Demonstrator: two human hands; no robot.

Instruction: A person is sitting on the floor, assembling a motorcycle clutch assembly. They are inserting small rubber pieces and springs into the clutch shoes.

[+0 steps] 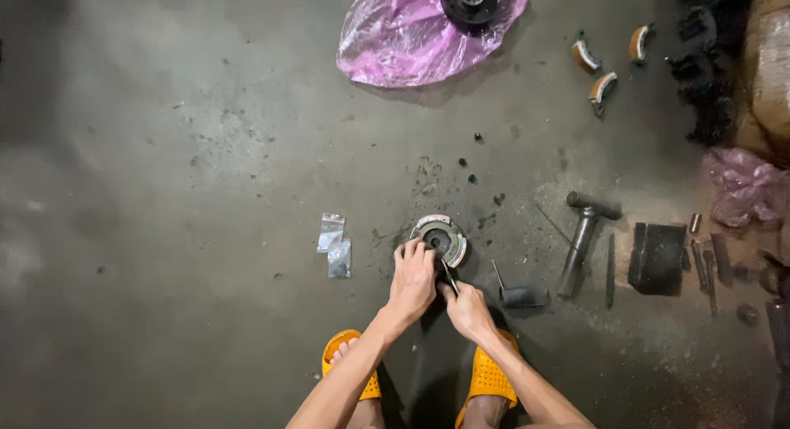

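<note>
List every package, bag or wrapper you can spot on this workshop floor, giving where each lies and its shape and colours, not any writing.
Two small clear plastic packets: side by side on the floor, left of the left hand.
Pink plastic bag: top centre, crumpled and translucent, under a dark round part.
Second pink bag: right edge, crumpled.
No labels, signs or screens in view.
</note>
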